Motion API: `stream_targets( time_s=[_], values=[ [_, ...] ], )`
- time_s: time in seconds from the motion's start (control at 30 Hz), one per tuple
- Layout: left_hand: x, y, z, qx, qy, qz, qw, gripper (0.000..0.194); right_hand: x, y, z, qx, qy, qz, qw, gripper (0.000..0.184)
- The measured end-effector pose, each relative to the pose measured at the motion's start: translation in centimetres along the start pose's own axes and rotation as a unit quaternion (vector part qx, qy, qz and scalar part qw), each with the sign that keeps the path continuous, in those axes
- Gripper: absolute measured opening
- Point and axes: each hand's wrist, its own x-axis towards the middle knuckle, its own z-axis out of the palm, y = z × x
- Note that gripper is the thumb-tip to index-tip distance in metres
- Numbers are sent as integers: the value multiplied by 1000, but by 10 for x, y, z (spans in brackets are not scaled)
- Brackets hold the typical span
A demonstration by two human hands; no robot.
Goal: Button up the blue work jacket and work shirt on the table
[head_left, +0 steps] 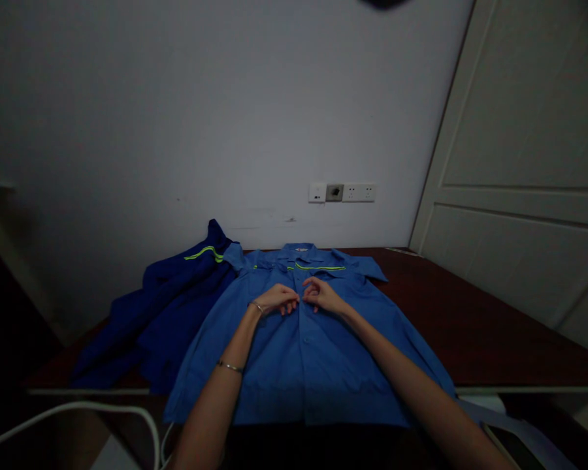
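Observation:
A light blue work shirt (269,365) lies front up, collar away from me, with a yellow-green stripe across the chest. Its lower hem hangs over the table's near edge. At the middle of its buttoned front, my left hand (280,299) is closed with its fingertips on the placket. Just across from it, my right hand (322,296) is curled, thumb and fingers pinching at the same placket. The two sets of fingertips almost meet. Whatever button lies between them is too small to make out. One button shows lower down the front.
Crumpled at the left lies a dark blue garment (176,307) with a similar stripe. The dark red-brown table (470,333) meets a wall with sockets (350,192). A pale panelled door (524,150) stands right. Below the edge are a white cable (102,406) and a phone-like object (512,447).

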Motion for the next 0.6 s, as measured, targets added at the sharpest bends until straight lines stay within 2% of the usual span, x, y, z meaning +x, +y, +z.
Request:
stream_targets(
  time_s=[0.17, 0.33, 0.5, 0.6],
  values=[
    [9, -5, 8, 63, 74, 41, 994, 21, 1, -5, -3, 46, 16, 61, 997, 37],
    [17, -10, 25, 202, 169, 129, 956, 19, -3, -8, -5, 69, 3, 92, 993, 34],
    [13, -10, 32, 307, 194, 149, 920, 20, -2, -7, -4, 71, -1, 122, 990, 34],
    [12, -8, 29, 310, 179, 163, 920, 20, -1, -8, -6, 71, 13, 140, 988, 25]
  ],
)
